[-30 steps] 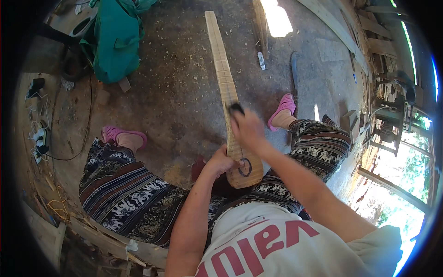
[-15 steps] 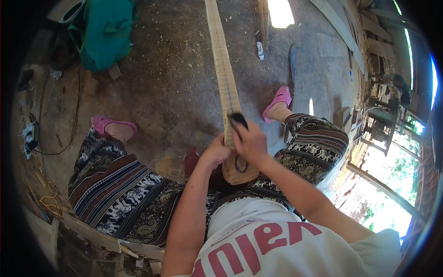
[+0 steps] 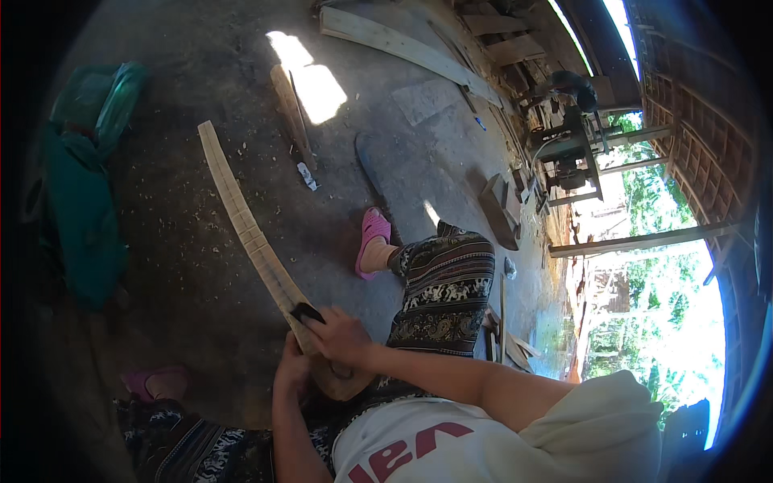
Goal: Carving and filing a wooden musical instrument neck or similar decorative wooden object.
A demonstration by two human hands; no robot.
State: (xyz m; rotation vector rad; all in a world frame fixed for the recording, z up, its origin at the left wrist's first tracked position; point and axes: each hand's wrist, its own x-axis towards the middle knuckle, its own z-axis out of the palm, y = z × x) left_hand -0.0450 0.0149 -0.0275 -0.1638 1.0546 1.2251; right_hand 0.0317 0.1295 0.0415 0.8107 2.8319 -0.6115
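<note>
A long pale wooden piece (image 3: 241, 217) rests across my lap, narrow at the far end and wide near my body, with pencil lines along it and a dark curved mark on the wide part. My left hand (image 3: 293, 362) is closed round its edge near the wide end, its fingers partly hidden behind the wood. My right hand (image 3: 340, 338) grips a small black tool (image 3: 306, 311) against the face of the narrow part, just above my left hand. I cannot make out the tool's working edge.
A green bag (image 3: 84, 209) lies at left. A long dark flat object (image 3: 369, 165) lies beyond my right foot. A short timber (image 3: 288, 113), a long plank (image 3: 403, 44) and wood offcuts (image 3: 503, 209) are on the floor. A machine (image 3: 576, 153) stands at the open right side.
My view has swung rightward, so the floor, bag and wooden piece appear further left. My right hand, with the black tool, stays on the wood near my left hand.
</note>
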